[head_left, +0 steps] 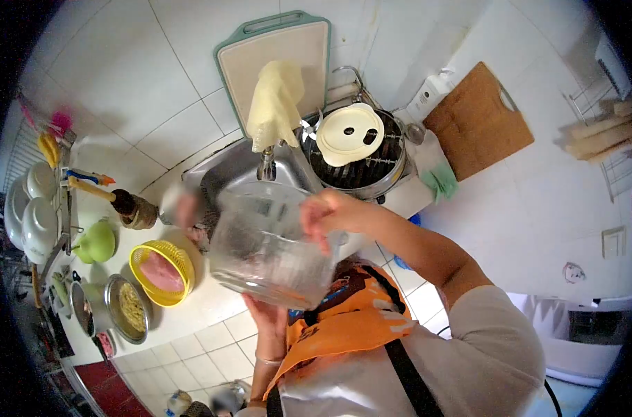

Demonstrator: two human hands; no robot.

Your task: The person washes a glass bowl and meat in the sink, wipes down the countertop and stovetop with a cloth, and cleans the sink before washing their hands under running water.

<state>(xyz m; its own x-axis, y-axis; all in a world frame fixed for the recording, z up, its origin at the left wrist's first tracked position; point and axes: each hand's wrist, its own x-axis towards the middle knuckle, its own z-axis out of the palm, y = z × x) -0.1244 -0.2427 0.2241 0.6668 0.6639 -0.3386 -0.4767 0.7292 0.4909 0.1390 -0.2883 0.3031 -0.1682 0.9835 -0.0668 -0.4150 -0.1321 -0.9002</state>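
A large clear container (271, 240), shaped like a jug, is tilted at the near edge of the steel sink (222, 172). My right hand (332, 214) is closed at its right side, where a handle seems to be; the grip is partly hidden by blur. Beneath the container, my left hand (266, 318) supports the base, its fingers mostly out of sight behind the plastic or glass. Just beyond the rim stands the faucet (266, 165), with a pale yellow cloth (277, 101) draped over it. No water stream can be made out.
Left on the counter are a yellow basket (185, 267) with pink contents, a steel bowl (142, 326) of yellowish food and a green pear-shaped item (97, 242). Right of the sink, a cream lid (350, 135) rests on a round dark rack. Cutting boards (482, 125) lean behind.
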